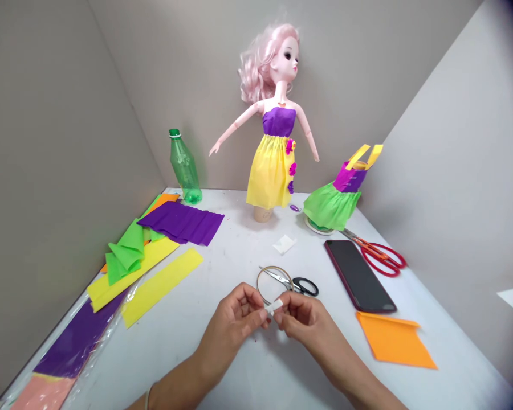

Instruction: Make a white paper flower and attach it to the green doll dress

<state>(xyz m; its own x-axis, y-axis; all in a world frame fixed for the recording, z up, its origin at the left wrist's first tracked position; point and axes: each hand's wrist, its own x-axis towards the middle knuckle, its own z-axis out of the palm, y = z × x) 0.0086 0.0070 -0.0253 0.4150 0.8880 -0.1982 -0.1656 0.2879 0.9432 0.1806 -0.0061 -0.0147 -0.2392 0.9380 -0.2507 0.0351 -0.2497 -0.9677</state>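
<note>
My left hand (235, 322) and my right hand (305, 319) meet low over the white table (248, 364). Both pinch a thin ring (268, 272) at its near edge, where a small white strip (276, 307) wraps it. The ring stands up between my fingers, in front of black-handled scissors (297, 283). Beyond them a pink-haired doll (273, 119) in a purple and yellow paper dress stands on a round base.
A dark phone (359, 276), red scissors (378, 254) and an orange sheet (394, 340) lie at the right. A green and purple paper dress (336, 199) sits behind. Purple, green and yellow crepe sheets (154, 250) and a green bottle (183, 168) are at the left.
</note>
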